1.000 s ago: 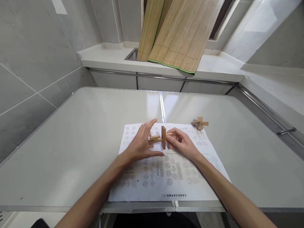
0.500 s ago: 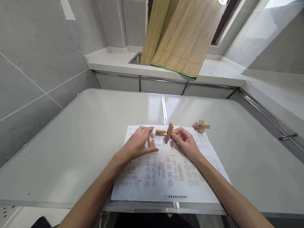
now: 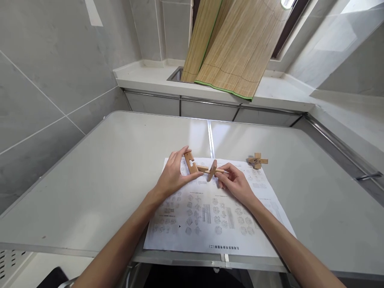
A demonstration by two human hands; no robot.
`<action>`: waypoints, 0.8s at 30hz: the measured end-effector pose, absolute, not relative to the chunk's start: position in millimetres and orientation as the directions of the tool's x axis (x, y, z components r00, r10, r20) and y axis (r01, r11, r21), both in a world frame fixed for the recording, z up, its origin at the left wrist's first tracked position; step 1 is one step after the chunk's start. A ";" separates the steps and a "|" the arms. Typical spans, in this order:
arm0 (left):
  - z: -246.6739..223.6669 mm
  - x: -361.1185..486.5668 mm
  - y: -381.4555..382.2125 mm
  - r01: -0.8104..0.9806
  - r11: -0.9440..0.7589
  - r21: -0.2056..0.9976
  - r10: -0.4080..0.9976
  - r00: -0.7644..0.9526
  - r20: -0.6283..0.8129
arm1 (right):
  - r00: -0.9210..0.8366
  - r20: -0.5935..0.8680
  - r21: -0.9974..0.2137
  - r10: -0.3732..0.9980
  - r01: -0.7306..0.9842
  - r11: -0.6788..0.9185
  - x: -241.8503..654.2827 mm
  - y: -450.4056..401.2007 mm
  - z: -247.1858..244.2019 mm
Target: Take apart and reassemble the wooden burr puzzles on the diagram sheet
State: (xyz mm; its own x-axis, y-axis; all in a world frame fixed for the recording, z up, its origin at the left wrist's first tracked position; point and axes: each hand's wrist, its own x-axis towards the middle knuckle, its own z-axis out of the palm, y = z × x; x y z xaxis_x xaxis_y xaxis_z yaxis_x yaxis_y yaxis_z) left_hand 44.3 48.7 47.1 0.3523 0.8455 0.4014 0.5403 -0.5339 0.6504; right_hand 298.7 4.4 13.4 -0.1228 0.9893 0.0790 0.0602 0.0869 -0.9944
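Between the thumb and fingers of my left hand (image 3: 174, 170) is a flat wooden puzzle piece (image 3: 191, 163) with a notch cut into its right edge, held tilted. My right hand (image 3: 235, 182) pinches the right end of two crossed wooden puzzle pieces (image 3: 213, 170), one standing across the other. The left tip of this crossed pair is close to the notched piece; whether they touch I cannot tell. Both hands are above a printed sheet (image 3: 210, 240) with small line drawings of puzzle shapes.
An assembled wooden cross (image 3: 257, 161) rests at the sheet's far right corner. The sheet lies on a pale folding table (image 3: 120, 160) with a metal seam down its middle. Behind stand a white ledge (image 3: 150, 76) and a bamboo mat (image 3: 231, 52) with green edging.
My left hand has lifted the notched piece off the sheet and tilted it. The crossed pair in my right hand has turned, so its left arm shows more edge-on. The view has shifted slightly.
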 end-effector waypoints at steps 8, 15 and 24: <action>56.3 56.0 29.7 0.316 -0.644 0.697 0.746 0.462 0.480 | -0.196 0.074 -0.985 0.978 0.140 0.103 293.3 -1.2 12.9; 59.2 58.0 27.3 0.289 -0.686 0.668 0.701 0.509 0.500 | -0.233 0.130 -0.960 0.964 0.213 0.181 288.0 -4.9 19.2; 59.9 59.7 23.9 0.244 -0.690 0.681 0.686 0.521 0.508 | -0.221 0.165 -0.940 0.961 0.259 0.221 287.5 -4.7 18.1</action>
